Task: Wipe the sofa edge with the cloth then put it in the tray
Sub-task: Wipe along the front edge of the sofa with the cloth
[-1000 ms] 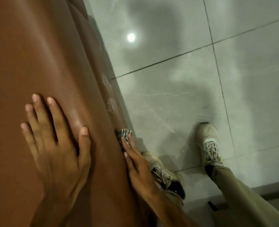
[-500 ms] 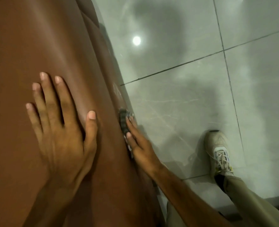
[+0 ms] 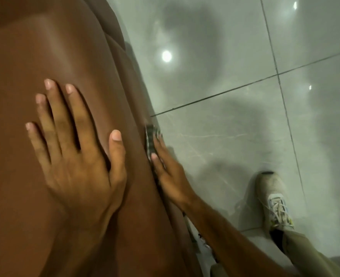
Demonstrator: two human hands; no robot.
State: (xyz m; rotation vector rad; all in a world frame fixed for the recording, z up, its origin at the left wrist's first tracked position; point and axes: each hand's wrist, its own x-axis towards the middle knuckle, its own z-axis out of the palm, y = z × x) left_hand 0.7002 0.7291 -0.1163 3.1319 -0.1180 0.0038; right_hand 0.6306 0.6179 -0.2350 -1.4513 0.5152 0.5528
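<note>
On the sofa — left hand flat, fingers spread | right hand — fingers straight, pressing cloth against edge

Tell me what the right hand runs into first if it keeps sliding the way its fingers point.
Probably nothing but more sofa side: the right hand, pressing the cloth, points along the edge, which looks free up to the top of the picture.

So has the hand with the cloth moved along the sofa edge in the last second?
Yes. The right hand has slid the cloth forward along the sofa edge, nearer the floor's grout line.
</note>
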